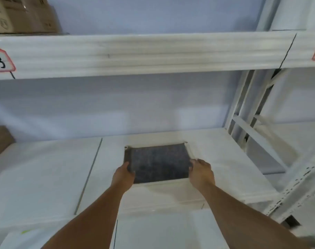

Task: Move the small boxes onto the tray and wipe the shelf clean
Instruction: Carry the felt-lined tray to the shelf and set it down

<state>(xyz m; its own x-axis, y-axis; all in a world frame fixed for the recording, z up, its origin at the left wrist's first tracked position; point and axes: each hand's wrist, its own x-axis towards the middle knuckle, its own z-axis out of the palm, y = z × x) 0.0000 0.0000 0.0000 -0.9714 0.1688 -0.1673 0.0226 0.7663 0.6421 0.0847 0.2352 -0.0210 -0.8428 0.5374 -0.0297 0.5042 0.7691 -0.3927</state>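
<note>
On white shelf (45, 169), dark tray (158, 162) (both hands gripping), pale wall (135, 108) behind

We see label (1, 60) cut at left edge, brown box (0, 142) too; cartons (23, 14) cropped up top, whole frame blurry.

Bare forearms, sleeveless, ringless hands (123, 174)

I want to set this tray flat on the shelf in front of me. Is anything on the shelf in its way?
Nothing visible. Both hands, left and right, grip the dark tray by its sides above the white shelf, which looks bare under and around it. A brown box sits only at the far left edge.
</note>
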